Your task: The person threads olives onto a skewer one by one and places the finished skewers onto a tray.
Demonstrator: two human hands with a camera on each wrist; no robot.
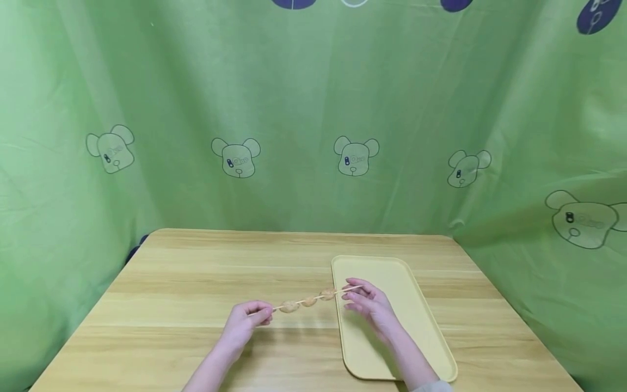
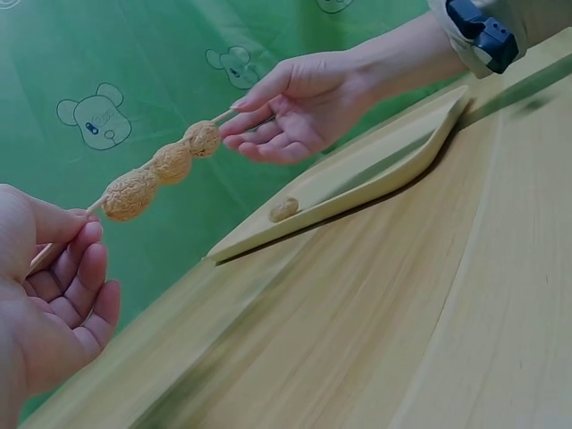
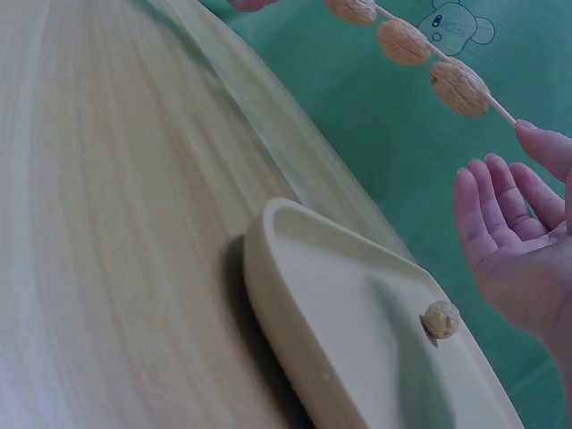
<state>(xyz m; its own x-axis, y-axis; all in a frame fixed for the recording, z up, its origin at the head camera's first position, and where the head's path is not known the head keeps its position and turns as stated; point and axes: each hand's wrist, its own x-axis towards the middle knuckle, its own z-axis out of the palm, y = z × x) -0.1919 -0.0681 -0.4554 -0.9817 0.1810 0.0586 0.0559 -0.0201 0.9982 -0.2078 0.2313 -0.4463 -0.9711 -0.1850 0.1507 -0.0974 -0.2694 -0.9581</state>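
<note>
Above the table, a thin wooden skewer (image 1: pixel 348 289) carries three wrinkled brown balls (image 2: pixel 130 195), spaced along its middle in the head view. My left hand (image 1: pixel 241 325) pinches one end between thumb and finger. At the other end, the thumb and fingertips of my right hand (image 1: pixel 376 313) pinch the stick, with the other fingers spread apart below it. The right hand is over a pale yellow tray (image 1: pixel 372 265). One loose ball (image 3: pixel 441 319) lies on the tray near its edge; in the head view it cannot be made out.
The wood-grain table (image 1: pixel 196 267) extends around the tray. A green curtain (image 1: pixel 294 98) with bear-head prints hangs behind and along both sides. A dark device (image 2: pixel 483 34) is strapped at the right wrist, beside the sleeve.
</note>
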